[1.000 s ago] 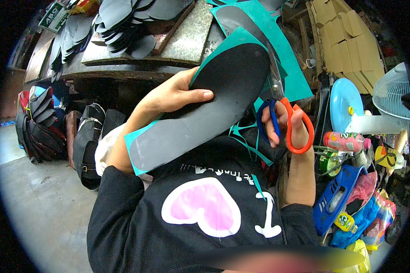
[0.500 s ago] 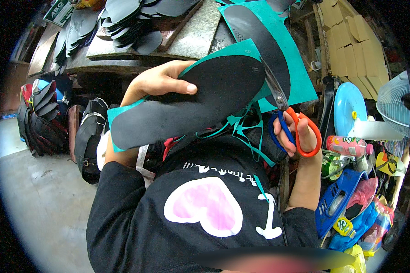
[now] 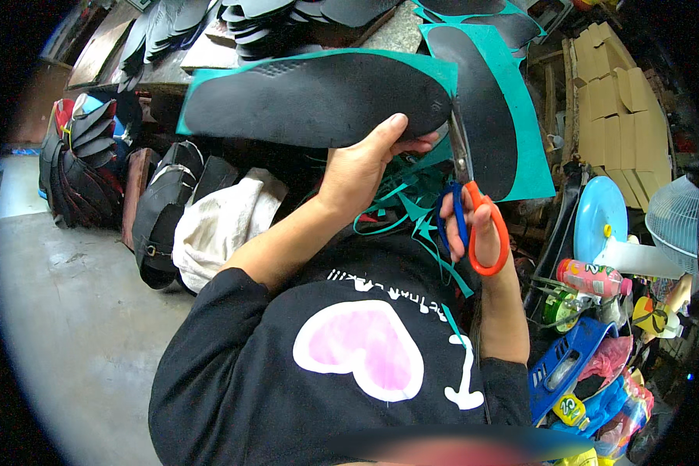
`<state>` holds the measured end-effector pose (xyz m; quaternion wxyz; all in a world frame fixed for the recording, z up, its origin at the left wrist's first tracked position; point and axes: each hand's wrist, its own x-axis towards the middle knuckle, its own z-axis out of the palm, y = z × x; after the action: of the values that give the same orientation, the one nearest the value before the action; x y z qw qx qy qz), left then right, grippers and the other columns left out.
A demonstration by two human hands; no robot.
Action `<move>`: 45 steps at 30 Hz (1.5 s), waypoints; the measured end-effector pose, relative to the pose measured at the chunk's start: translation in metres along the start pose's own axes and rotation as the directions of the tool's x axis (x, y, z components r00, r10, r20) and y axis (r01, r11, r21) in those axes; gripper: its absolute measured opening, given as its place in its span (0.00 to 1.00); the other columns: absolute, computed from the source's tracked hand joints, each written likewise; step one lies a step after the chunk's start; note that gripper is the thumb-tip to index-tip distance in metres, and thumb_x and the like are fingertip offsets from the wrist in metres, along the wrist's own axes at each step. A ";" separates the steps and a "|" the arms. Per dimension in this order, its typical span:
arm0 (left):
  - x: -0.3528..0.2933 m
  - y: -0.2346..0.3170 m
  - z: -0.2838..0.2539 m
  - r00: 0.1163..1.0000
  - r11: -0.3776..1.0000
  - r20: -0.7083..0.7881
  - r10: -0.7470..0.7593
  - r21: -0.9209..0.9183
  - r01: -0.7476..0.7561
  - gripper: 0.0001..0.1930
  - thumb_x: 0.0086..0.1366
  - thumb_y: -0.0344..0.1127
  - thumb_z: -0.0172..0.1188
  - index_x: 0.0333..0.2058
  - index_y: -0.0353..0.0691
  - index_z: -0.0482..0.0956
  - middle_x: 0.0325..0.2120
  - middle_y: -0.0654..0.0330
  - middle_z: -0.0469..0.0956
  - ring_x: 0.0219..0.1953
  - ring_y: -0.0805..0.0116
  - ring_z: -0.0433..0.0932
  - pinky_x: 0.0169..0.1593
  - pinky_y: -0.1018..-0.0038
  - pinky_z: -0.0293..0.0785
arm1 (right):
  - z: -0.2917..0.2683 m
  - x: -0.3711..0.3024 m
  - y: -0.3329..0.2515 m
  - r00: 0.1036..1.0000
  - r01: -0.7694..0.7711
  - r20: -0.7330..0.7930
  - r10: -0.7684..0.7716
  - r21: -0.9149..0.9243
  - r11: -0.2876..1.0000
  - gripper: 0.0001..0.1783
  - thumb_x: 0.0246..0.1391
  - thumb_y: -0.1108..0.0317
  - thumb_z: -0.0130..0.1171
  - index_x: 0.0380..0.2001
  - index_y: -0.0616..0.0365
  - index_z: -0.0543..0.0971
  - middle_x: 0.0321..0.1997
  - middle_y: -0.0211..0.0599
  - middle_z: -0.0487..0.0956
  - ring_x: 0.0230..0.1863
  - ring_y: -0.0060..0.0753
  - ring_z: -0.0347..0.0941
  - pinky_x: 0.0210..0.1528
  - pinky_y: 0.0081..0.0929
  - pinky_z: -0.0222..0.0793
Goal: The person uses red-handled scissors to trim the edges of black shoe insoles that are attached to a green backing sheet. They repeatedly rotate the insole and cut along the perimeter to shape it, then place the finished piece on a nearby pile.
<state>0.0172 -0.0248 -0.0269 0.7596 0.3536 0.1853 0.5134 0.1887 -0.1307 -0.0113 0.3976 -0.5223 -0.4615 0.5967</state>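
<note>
My left hand (image 3: 365, 167) grips the lower edge of a black insole (image 3: 311, 97), thumb on top near its right end. Teal backing sheet (image 3: 186, 113) shows as a margin along the insole's top and left end. In my right hand (image 3: 478, 225) are scissors (image 3: 464, 167) with one orange and one blue handle loop. Their blades point up, right at the insole's right end; whether they are parted is hard to tell. Just beyond lies another black insole (image 3: 481, 109) on a teal sheet (image 3: 532, 155). Thin teal scraps (image 3: 419, 210) hang below the hands.
Stacked black insoles (image 3: 260, 27) lie on the bench at the back. To the right are cardboard boxes (image 3: 621, 109), a fan (image 3: 672, 225), a pink bottle (image 3: 592, 277) and a blue basket (image 3: 555, 373). A white cloth (image 3: 225, 225) and a black bag (image 3: 159, 225) sit at left.
My left hand has shifted from the insole's upper edge to its lower edge near the right end. The insole has turned nearly level and risen. The scissors have moved slightly left.
</note>
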 end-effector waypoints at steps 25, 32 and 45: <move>0.015 0.010 -0.019 0.976 0.910 0.106 -0.190 0.391 0.135 0.15 0.61 0.34 0.57 0.42 0.28 0.76 0.37 0.51 0.79 0.38 0.61 0.79 0.43 0.67 0.76 | -0.001 -0.020 0.000 1.000 0.024 -0.001 -0.024 0.234 0.972 0.50 0.38 0.18 0.42 0.34 0.64 0.70 0.10 0.24 0.65 0.09 0.15 0.59 0.11 0.11 0.54; 0.016 0.021 -0.016 0.941 0.854 0.070 -0.332 0.445 0.268 0.16 0.54 0.31 0.64 0.41 0.31 0.77 0.36 0.52 0.79 0.38 0.62 0.80 0.44 0.68 0.77 | -0.020 -0.033 -0.004 0.994 -0.068 0.090 0.058 0.110 0.992 0.51 0.41 0.18 0.38 0.33 0.66 0.68 0.11 0.24 0.66 0.10 0.14 0.60 0.13 0.09 0.54; 0.011 0.012 0.002 0.950 0.851 0.094 -0.296 0.478 0.218 0.13 0.54 0.31 0.65 0.36 0.28 0.78 0.30 0.51 0.80 0.29 0.63 0.81 0.33 0.71 0.80 | -0.013 -0.038 0.004 1.000 0.017 -0.018 -0.017 -0.024 1.000 0.58 0.38 0.15 0.33 0.41 0.67 0.69 0.18 0.28 0.70 0.21 0.18 0.65 0.25 0.14 0.59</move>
<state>0.0151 -0.0132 -0.0161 0.7281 0.5371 0.2844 0.3170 0.2066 -0.1664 -0.0058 0.4004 -0.5285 -0.4695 0.5830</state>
